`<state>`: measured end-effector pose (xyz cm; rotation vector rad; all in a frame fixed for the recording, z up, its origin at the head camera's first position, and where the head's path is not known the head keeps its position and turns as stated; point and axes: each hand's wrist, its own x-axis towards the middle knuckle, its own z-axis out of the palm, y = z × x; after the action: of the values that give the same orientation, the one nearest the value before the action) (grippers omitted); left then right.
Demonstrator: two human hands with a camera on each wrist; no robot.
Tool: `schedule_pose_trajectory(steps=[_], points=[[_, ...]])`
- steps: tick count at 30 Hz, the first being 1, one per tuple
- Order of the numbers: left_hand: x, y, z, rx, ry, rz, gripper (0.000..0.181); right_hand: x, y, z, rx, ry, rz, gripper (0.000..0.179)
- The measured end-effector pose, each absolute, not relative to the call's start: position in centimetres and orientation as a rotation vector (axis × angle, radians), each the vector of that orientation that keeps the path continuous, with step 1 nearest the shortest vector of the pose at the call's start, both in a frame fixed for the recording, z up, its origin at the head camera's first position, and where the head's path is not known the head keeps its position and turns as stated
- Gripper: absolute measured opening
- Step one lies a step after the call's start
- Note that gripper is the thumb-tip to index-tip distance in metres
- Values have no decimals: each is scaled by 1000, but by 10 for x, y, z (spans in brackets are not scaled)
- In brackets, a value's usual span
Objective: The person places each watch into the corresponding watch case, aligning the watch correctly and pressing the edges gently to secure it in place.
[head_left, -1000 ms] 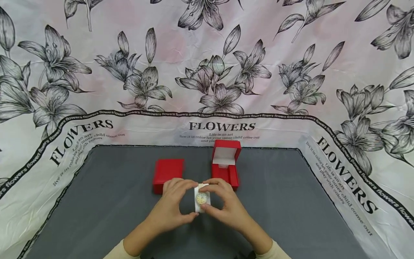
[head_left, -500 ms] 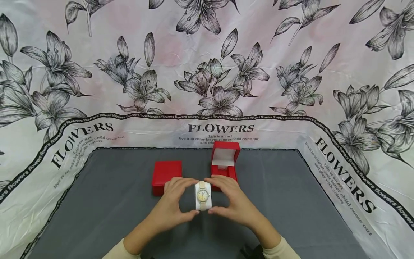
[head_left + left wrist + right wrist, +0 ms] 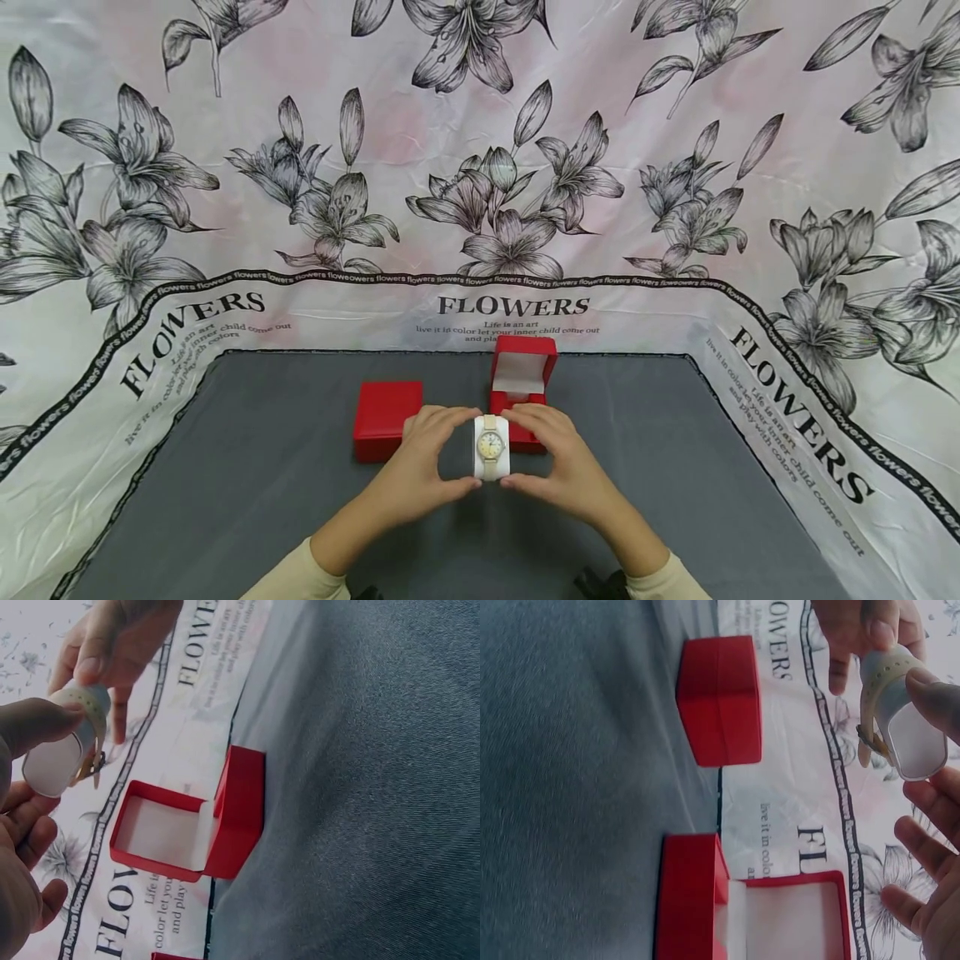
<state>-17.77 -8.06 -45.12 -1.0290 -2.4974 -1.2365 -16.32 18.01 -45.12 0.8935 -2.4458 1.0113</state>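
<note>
A wristwatch (image 3: 491, 446) with a cream strap and pale round dial is wrapped round a white watch cushion (image 3: 503, 465). My left hand (image 3: 420, 460) pinches the cushion's left end between thumb and fingers. On the opposite end, my right hand (image 3: 567, 462) pinches it the same way, leaving the dial uncovered. Both wrist views show the strap's holes and buckle on the underside, and the cushion's flat white end (image 3: 52, 766). The watch is held up in front of an open red box (image 3: 525, 346) with a white lid lining; my right fingers hide part of that box.
A closed red box (image 3: 387, 408) stands left of the open one on the grey cloth (image 3: 262, 467). A white cloth border (image 3: 352, 321) printed with "FLOWERS" runs along the back, below a floral backdrop (image 3: 442, 167). Dark straps show near both sleeves.
My right fingers, earlier over the watch face, have shifted to the cushion's right end, uncovering dial and strap. Both hands have then moved the watch slightly right. The head view has tilted up a little.
</note>
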Motion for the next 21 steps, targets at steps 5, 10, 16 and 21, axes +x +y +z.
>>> schedule_pose_trajectory(steps=[5,10,16,21], points=[[-182,-71,-448,-1023,-2537,-1222,83,-167,190,-455,877,-2440,1013,79],[-191,-58,-444,-1027,-2590,-1138,84,-171,201,-456,836,-2466,1028,81],[-201,-45,-438,-1062,-2679,-1068,84,-174,213,-456,789,-2490,1042,79],[-209,-43,-429,-1079,-2738,-1008,81,-182,215,-453,816,-2484,1038,78]])
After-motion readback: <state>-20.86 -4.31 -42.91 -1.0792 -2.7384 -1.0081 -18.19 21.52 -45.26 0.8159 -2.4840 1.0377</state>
